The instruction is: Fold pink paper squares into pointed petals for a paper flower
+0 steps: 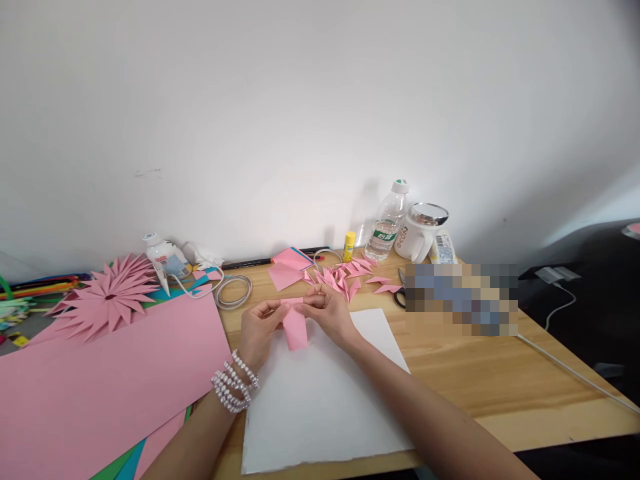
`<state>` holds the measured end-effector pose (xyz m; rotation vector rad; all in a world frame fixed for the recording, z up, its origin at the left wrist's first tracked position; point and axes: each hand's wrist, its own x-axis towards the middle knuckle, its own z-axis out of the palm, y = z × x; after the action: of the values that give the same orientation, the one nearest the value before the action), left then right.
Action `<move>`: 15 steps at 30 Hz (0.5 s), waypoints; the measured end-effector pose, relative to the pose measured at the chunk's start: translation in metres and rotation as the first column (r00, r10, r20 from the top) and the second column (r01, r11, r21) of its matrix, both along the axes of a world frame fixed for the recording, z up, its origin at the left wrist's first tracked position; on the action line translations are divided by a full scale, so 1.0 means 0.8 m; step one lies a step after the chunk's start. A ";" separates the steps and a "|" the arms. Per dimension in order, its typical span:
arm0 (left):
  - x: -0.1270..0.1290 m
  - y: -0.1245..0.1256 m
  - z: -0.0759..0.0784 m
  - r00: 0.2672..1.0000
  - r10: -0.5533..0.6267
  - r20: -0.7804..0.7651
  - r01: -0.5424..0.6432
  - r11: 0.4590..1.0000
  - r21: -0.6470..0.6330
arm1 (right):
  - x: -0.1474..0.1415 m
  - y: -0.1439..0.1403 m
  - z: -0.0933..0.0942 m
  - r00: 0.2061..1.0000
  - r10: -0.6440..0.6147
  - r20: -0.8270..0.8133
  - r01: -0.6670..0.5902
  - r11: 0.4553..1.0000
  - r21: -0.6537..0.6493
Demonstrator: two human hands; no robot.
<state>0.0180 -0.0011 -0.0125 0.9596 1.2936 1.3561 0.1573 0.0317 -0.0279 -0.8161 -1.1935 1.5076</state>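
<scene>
Both hands pinch the top edge of a small strip of pink paper (296, 330), which hangs down toward me over a white sheet (325, 407). My left hand (261, 328), with beaded bracelets (234, 383) at its wrist, is closed on the left side of that edge. On the right side, my right hand (329, 313) is closed with its thumb on the paper. Just beyond the hands lies a heap of folded pink paper pieces (340, 279). A flat piece of pink paper (287, 277) is to its left.
Large pink sheets (115, 373) and a spiky pink paper wheel (107, 297) cover the left. Along the wall stand a white bottle (167, 257), a glue stick (349, 247), a water bottle (387, 223) and a mug (421, 233). Scissors (400, 297) lie at right, beside a blurred patch.
</scene>
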 end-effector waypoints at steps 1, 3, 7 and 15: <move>0.000 0.000 0.000 1.000 0.004 -0.001 -0.004 1.000 0.000 | 0.000 0.000 0.001 1.000 0.004 0.004 -0.004 1.000 -0.005; 0.001 0.000 0.001 1.000 0.011 -0.008 -0.011 1.000 0.001 | 0.002 -0.001 0.003 1.000 0.009 0.012 -0.009 1.000 -0.009; 0.002 0.000 0.002 1.000 0.005 -0.021 -0.005 1.000 0.005 | 0.003 -0.001 0.005 1.000 0.026 0.017 -0.026 1.000 -0.014; 0.001 -0.001 0.001 0.999 0.012 -0.042 -0.012 1.000 0.001 | 0.003 0.000 0.004 0.996 0.091 -0.016 -0.091 0.995 -0.042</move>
<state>0.0187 -0.0018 -0.0119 0.9867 1.3329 1.3517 0.1593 0.0317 -0.0245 -0.7877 -1.2057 1.6155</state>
